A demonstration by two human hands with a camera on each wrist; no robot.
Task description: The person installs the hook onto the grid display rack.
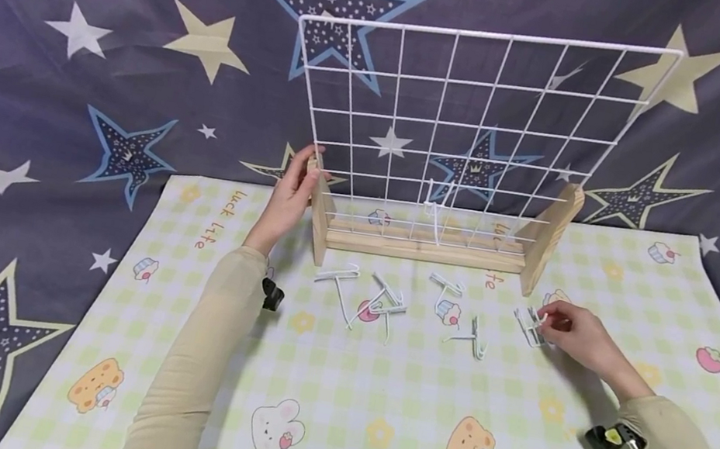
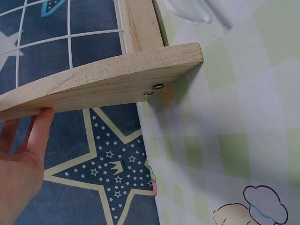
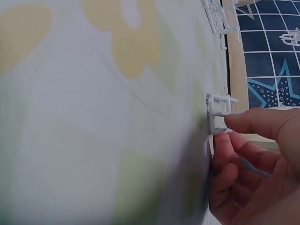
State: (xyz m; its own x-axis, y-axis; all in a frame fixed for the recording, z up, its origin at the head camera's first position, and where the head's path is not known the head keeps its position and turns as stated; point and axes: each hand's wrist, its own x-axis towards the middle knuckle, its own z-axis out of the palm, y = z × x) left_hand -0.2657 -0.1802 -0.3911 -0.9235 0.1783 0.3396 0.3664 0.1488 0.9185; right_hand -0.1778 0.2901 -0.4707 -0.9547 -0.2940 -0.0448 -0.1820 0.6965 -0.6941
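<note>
Head view: the left hand [image 1: 292,194] grips the left wooden upright [image 1: 318,230], seemingly to steady the wire grid [image 1: 437,122], while the right hand [image 1: 577,336] pinches a white hook [image 1: 532,329].

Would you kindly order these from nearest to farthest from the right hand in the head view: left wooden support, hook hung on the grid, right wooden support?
From the right hand:
1. Right wooden support, at the grid's right end.
2. Hook hung on the grid, low, near its middle.
3. Left wooden support, at the opposite end.
</note>
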